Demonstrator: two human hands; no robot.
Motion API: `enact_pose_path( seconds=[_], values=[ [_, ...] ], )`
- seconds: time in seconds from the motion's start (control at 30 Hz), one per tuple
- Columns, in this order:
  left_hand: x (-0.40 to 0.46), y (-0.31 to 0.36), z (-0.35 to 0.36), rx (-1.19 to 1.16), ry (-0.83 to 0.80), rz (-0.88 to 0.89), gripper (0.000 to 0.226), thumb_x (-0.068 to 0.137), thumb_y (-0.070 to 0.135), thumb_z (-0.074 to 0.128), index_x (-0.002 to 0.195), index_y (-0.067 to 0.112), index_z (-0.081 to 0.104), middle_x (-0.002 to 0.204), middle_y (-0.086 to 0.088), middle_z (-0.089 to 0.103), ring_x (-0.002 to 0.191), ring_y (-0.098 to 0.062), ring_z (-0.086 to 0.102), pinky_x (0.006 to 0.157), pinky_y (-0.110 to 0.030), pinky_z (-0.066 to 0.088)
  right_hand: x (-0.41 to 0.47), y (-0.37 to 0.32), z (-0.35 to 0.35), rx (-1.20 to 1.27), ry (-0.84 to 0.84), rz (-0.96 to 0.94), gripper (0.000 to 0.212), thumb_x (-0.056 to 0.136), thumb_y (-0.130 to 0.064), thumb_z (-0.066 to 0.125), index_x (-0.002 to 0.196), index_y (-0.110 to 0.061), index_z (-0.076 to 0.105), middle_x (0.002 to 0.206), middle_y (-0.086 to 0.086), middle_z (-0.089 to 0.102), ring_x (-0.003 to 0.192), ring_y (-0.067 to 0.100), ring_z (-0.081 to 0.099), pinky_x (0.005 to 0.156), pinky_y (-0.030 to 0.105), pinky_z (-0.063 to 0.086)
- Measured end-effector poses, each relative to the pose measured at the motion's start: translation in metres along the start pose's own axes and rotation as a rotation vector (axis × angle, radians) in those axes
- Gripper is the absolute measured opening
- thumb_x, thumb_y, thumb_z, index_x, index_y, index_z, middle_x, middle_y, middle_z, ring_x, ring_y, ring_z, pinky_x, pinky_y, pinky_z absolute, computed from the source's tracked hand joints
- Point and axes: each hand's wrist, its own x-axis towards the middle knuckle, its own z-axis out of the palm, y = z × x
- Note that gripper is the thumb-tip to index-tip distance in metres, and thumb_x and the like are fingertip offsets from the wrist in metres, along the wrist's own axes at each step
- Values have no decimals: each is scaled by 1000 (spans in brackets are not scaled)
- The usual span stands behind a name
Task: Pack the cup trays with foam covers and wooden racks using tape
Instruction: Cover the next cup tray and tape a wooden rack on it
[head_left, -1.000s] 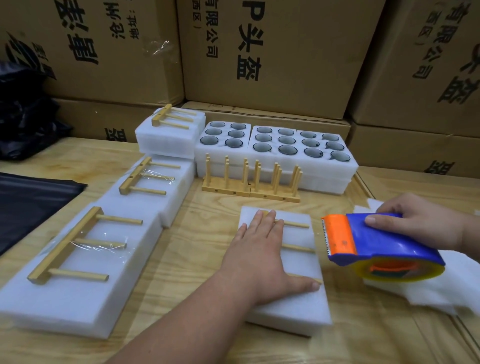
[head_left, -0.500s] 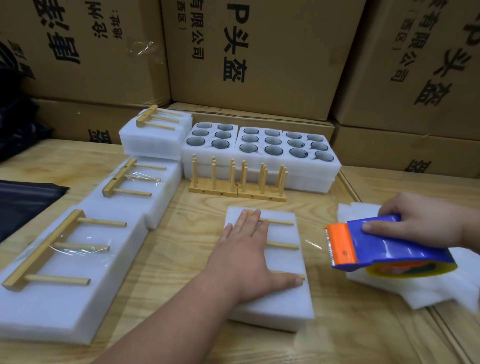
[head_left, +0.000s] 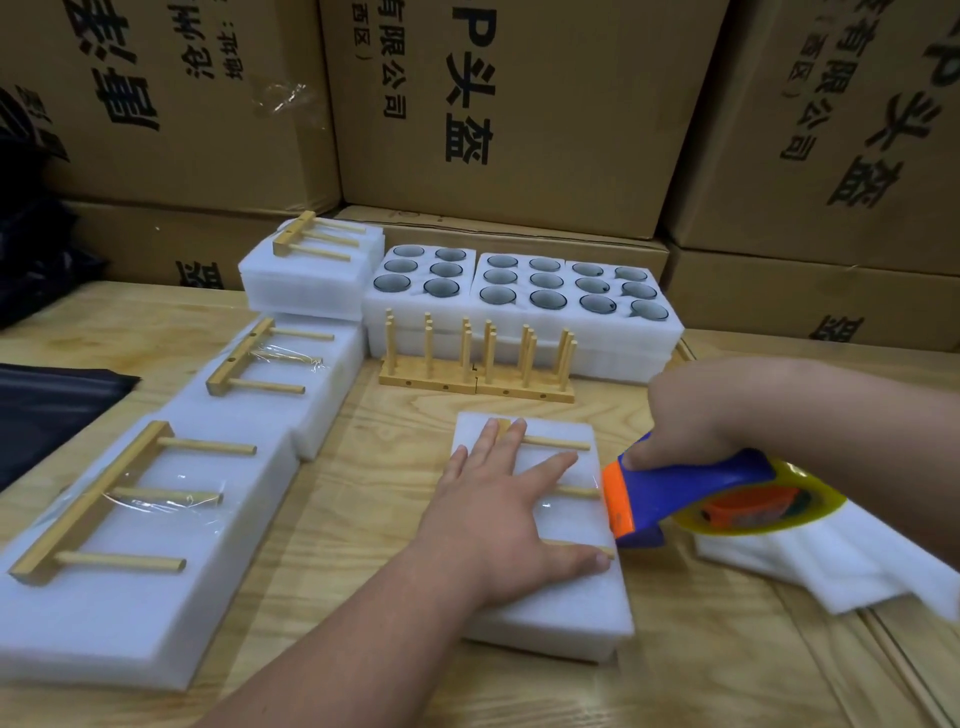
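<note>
Left hand (head_left: 498, 512) flat, fingers straight and spread, pressing on rack (head_left: 561, 467) atop foam block (head_left: 566, 613) at centre of table (head_left: 363, 519). Right hand (head_left: 696, 415) curled around handle of tape gun (head_left: 691, 493), orange cutter end touching block's right edge beside middle peg. Pile of loose foam sheets (head_left: 841, 566) directly right of block, under and behind tape roll, reaching toward table's right edge. Row of upright racks (head_left: 475, 364) beyond block, apart from it, standing against open cup trays (head_left: 519, 291) with cups seated in foam wells. Three packed blocks along left side: near one (head_left: 124, 597) and middle one (head_left: 291, 379), each with rack taped flat on top, and far stack (head_left: 311, 270) with rack lying on it. Bare wood strip between left row and centre block; more bare wood along near edge. Black bag (head_left: 47, 395) at far left. Cartons (head_left: 493, 104) stacked behind, closing off back of table.
</note>
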Motion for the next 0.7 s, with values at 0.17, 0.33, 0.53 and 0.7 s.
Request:
enact_pose_path(
  seconds=[0.17, 0.33, 0.53, 0.7],
  values=[
    [0, 0, 1, -5, 5, -1, 98, 59, 95, 49, 147, 61, 25, 168, 12, -13, 151, -10, -25, 124, -43, -11, 2, -35, -18, -126, -39, 30, 31, 90, -47, 49, 76, -21, 53, 83, -5, 57, 70, 16, 53, 55, 31, 35],
    [1, 1, 2, 13, -6, -7, 95, 59, 95, 47, 146, 59, 30, 168, 10, -11, 151, -11, -24, 124, -46, -9, 3, -45, -19, -149, -106, 17, 18, 87, -17, 42, 75, -18, 55, 85, -1, 56, 73, 20, 55, 74, 39, 48],
    [2, 4, -2, 32, -53, -22, 95, 62, 94, 48, 147, 58, 30, 169, 9, -11, 151, -14, -26, 124, -47, -9, -5, -20, 9, -34, 1, 45, 27, 101, -24, 37, 83, -17, 57, 78, -3, 46, 77, 23, 55, 75, 36, 51],
    [3, 5, -2, 61, -71, -28, 95, 62, 96, 46, 148, 58, 30, 169, 9, -11, 152, -15, -25, 124, -48, -10, -25, -6, 34, 45, -11, 47, 39, 106, -24, 28, 113, -15, 65, 109, 7, 58, 103, 31, 59, 88, 42, 51]
  ],
)
